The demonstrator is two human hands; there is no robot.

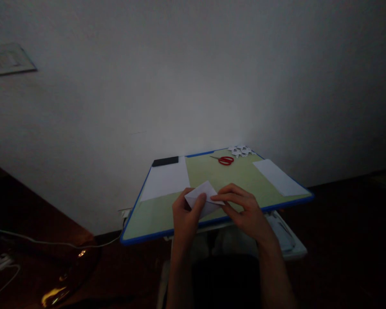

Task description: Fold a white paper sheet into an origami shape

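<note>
A small folded white paper [203,194] lies at the near edge of a green board with a blue rim [212,223]. My left hand [185,216] pinches the paper's left side, thumb on top. My right hand [244,208] presses its fingers down on the paper's right side. Both hands are closed on the paper.
Red scissors [225,160] and several small folded white paper pieces [241,150] lie at the board's far edge. White sheets lie at the left [166,179] and the right [279,177], with a black strip [165,161] beyond. A white wall rises behind. Cables [35,242] trail on the dark floor at left.
</note>
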